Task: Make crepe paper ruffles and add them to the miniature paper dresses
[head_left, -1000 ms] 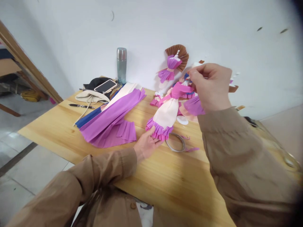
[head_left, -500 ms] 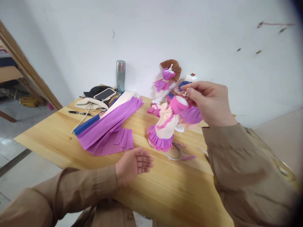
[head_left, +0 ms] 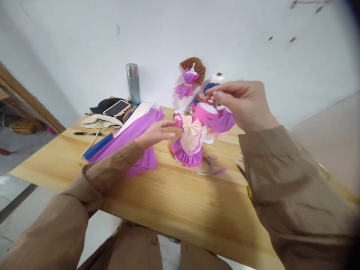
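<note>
My right hand (head_left: 244, 103) pinches the top of a paper-dress doll (head_left: 194, 137) with a pink bodice, cream skirt, peach bow and purple ruffled hem; the doll stands upright on the wooden table (head_left: 174, 195). My left hand (head_left: 156, 133) hovers open just left of the doll, fingers stretched toward the bow, above purple crepe paper (head_left: 132, 135). Behind, a second doll (head_left: 189, 80) with a brown fan and purple dress leans at the white wall.
A metal ring (head_left: 203, 169) lies under the doll's hem. At the back left stand a steel flask (head_left: 133, 82), a phone (head_left: 116, 108) on a dark and cream bag, and a pen (head_left: 88, 133). Blue and cream paper strips lie beside the purple sheets.
The doll went from tilted and held at its hem to upright on the table. My left hand let go of the hem, dropped back, then reached up toward the bow.
</note>
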### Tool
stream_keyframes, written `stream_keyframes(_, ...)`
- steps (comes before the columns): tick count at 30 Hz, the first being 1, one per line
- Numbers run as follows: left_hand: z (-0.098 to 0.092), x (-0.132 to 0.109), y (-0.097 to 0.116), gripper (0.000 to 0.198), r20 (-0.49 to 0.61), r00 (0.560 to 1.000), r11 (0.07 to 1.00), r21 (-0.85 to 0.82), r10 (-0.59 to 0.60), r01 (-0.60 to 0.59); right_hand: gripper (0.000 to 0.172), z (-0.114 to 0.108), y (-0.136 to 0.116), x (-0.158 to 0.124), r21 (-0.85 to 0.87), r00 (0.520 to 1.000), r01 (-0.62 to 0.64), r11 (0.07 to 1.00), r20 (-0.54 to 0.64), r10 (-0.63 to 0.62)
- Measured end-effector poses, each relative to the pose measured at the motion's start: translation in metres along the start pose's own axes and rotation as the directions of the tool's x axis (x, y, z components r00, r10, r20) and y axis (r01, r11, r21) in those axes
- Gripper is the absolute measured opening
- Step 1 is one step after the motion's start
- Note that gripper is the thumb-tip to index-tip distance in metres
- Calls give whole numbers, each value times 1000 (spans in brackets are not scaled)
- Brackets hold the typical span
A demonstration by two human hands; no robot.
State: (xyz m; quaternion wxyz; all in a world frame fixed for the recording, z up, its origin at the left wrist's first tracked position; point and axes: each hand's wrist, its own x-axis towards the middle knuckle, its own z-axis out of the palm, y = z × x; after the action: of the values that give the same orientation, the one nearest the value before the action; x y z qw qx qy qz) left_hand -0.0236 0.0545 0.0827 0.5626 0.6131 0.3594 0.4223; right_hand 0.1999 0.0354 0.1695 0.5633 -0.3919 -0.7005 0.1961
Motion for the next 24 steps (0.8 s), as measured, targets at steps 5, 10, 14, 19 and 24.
stream_keyframes(5,1,12,-22,23,-176,981,995,45,-80,89,7,13,-9,-3,-89,997,7,996,-70,-14)
stream_keyframes(10,-14,-4,-31,17,-359,928,993,32,-98,117,16,20,-18,-6,-242,989,27,970,-134,-61)
stream_keyframes(14,-22,-37,-34,13,-412,877,969,-143,-246,204,18,24,-20,-6,-253,987,37,967,-144,-75)
stream_keyframes(19,-11,-66,-34,18,-242,825,819,-431,-510,380,18,30,-14,-4,-216,987,22,976,-153,-56)
stream_keyframes(24,4,-74,-32,18,-105,784,719,-486,-612,497,15,29,-9,-8,-181,980,38,983,-187,-73)
